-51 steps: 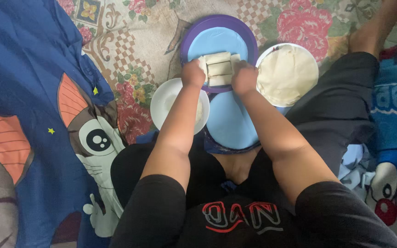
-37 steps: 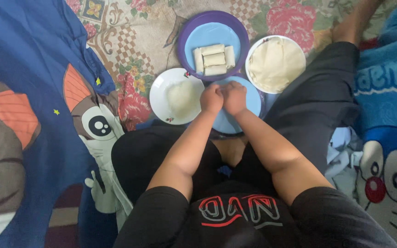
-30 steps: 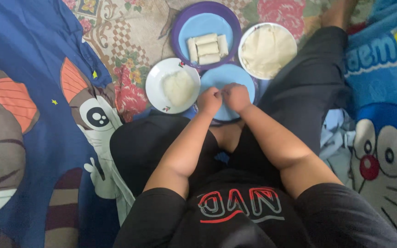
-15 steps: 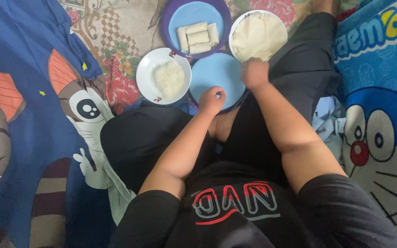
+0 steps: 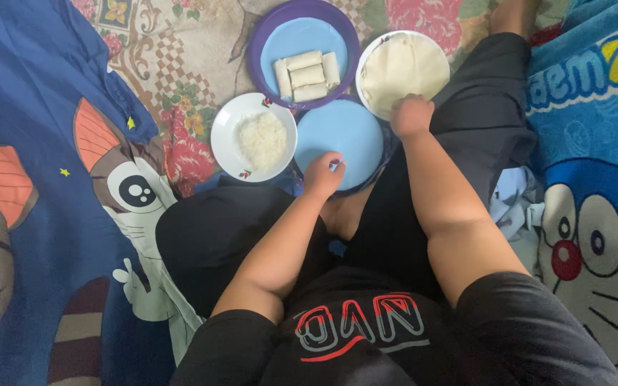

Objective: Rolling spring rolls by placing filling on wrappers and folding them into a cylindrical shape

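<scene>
We see a plain light blue plate [image 5: 341, 136] at the centre, and at its twelve o'clock a purple plate [image 5: 262, 68] holding a light blue one with cream-white rolls [image 5: 307, 75]. At nine o'clock a white bowl [image 5: 227, 139] with small red-green rim motifs holds white rice [image 5: 260, 138]. At two o'clock lie pale cream wrappers [image 5: 402, 68]. The floral cloth [image 5: 173, 86] is beige with pink roses; the blankets [image 5: 37, 179] are blue with cartoon cats.

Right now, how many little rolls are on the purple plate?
4 rolls on the purple plate: one upright at the left, one upright at the right, and between them one on top, one at the bottom. More may be hidden.
</scene>
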